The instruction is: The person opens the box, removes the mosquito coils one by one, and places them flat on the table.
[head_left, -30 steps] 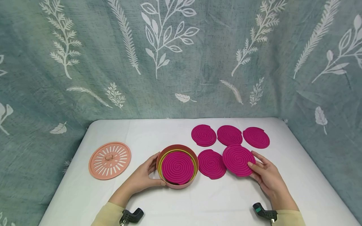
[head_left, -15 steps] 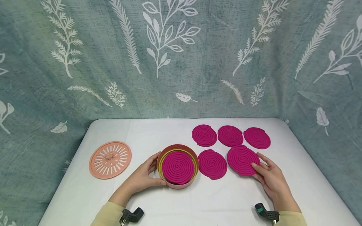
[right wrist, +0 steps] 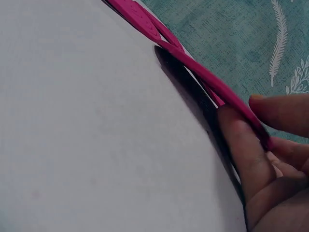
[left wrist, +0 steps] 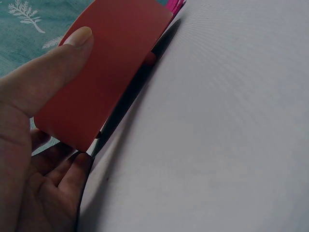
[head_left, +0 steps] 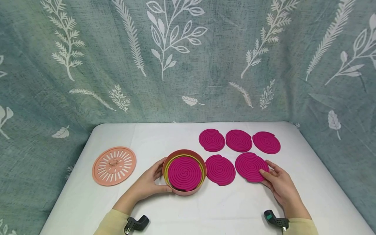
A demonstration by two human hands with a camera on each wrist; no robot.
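Observation:
My left hand (head_left: 151, 181) grips the left side of a round salmon-coloured holder (head_left: 184, 193), thumb at the front and fingers behind. Inside it, within a yellow ring, lies a magenta mosquito coil (head_left: 184, 173). In the left wrist view the thumb presses on the holder's outer wall (left wrist: 113, 63). My right hand (head_left: 280, 186) pinches the right edge of another mosquito coil (head_left: 251, 167) between thumb and fingers. In the right wrist view that coil (right wrist: 207, 75) is tilted, its held edge raised off the white surface. The fingers beneath the coil are partly hidden in the head view.
Three magenta coils, left (head_left: 211, 140), middle (head_left: 239, 141) and right (head_left: 266, 142), lie in a row at the back. Another coil (head_left: 220, 170) lies between the holder and the held coil. A slotted salmon lid (head_left: 114, 179) with a small ring rests on the white table (head_left: 205, 215) at the left.
My right hand has moved slightly to the right with its coil, which has come down and no longer overlaps the neighbouring coils. The left hand and holder stay in place.

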